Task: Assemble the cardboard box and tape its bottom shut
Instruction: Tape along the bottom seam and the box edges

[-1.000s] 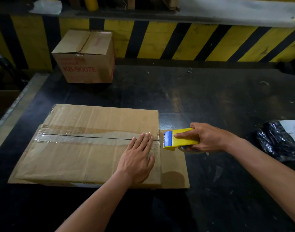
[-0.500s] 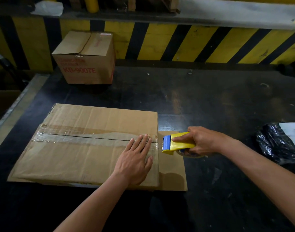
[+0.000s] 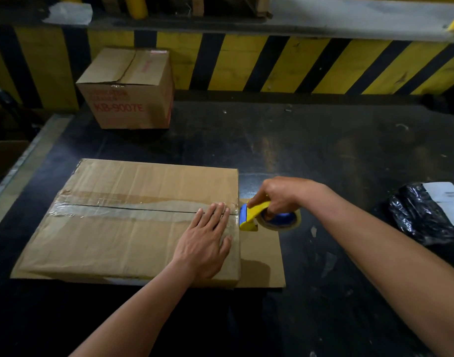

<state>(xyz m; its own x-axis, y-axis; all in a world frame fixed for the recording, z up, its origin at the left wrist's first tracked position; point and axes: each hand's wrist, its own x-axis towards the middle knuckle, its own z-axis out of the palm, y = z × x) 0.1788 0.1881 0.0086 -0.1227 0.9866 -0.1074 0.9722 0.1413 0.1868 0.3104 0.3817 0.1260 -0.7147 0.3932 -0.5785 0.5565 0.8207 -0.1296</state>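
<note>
A low brown cardboard box (image 3: 123,240) lies on the dark table (image 3: 323,155), its two flaps meeting in a seam covered by a strip of clear tape (image 3: 133,211) running left to right. My left hand (image 3: 205,240) presses flat on the box near its right edge, fingers over the tape end. My right hand (image 3: 280,195) grips a yellow and blue tape dispenser (image 3: 262,217) with its roll, tipped downward against the box's right side. A cardboard flap (image 3: 262,258) sticks out on the table under the dispenser.
A taller closed carton with red print (image 3: 128,91) stands at the back left. A black plastic parcel with a white label (image 3: 426,212) lies at the right edge. A yellow and black striped wall (image 3: 285,65) runs behind. The table's left edge (image 3: 20,166) is a pale strip.
My right hand has rotated the dispenser down over the box's right edge, so the tape roll now shows. My left hand stays pressed on the box.
</note>
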